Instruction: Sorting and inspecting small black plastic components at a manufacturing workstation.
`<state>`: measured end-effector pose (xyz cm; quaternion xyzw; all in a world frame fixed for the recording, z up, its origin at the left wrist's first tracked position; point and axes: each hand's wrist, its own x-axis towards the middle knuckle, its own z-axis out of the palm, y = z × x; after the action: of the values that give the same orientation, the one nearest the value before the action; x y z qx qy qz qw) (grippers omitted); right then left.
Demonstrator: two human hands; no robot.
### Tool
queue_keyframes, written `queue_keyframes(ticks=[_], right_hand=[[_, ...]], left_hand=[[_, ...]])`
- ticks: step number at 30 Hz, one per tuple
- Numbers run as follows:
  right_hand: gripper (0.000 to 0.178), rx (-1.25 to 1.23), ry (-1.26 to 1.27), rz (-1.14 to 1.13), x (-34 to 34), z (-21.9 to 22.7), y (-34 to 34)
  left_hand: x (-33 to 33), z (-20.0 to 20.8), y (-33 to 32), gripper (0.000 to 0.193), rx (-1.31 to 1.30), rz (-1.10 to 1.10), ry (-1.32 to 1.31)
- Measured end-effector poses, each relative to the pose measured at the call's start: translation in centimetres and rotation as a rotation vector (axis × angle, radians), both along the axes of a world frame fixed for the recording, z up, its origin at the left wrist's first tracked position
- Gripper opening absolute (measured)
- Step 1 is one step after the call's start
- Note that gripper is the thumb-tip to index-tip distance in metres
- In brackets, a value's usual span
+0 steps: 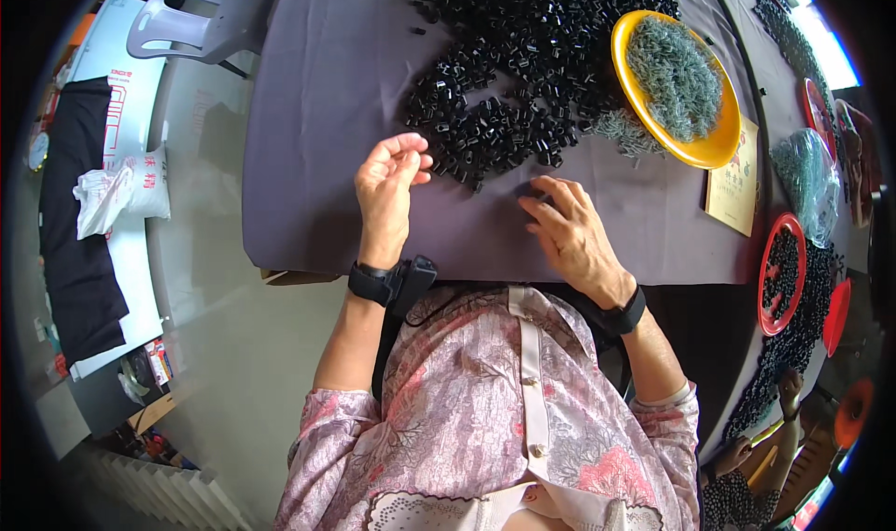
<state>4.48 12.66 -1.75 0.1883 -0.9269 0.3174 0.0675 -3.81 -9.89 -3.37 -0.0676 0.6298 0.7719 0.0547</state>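
My left hand (385,188) is raised over the near left edge of a heap of small black plastic pieces (523,74). Its thumb and fingers come together, and what they hold, if anything, is too small to make out. Low over the table cloth, my right hand (571,228) has bent fingers, with a small dark spot at the tips that I cannot identify. Right of the heap, a yellow oval plate (723,139) carries a mound of thin greyish, see-through pins (677,78). More of these pins (623,132) lie spilled beside the plate's left rim.
Grey-purple cloth covers the table (317,130). A tan booklet (735,190) lies partly under the plate. At right, another table bears red trays (763,279), a clear bag (805,172) and black pieces; another person's arms (784,428) show there. A grey chair (229,22) stands at left.
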Motion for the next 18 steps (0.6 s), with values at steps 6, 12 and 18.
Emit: queue_keyframes(ticks=[6, 12, 18], right_hand=[[0.019, 0.014, -0.010, -0.041, -0.7, 0.7, -0.1], [0.009, 0.019, 0.007, -0.227, -0.3, 0.3, 1.6], [0.009, 0.070, 0.106, -0.344, -3.3, 0.1, 0.9]], left_hand=[[2.0, -0.4, 1.1, 0.014, 0.007, -0.056, -0.040], [3.7, -0.3, 2.4, 0.014, -0.059, -0.148, -0.060], [4.7, -0.3, 4.1, 0.014, -0.120, -0.311, -0.053]])
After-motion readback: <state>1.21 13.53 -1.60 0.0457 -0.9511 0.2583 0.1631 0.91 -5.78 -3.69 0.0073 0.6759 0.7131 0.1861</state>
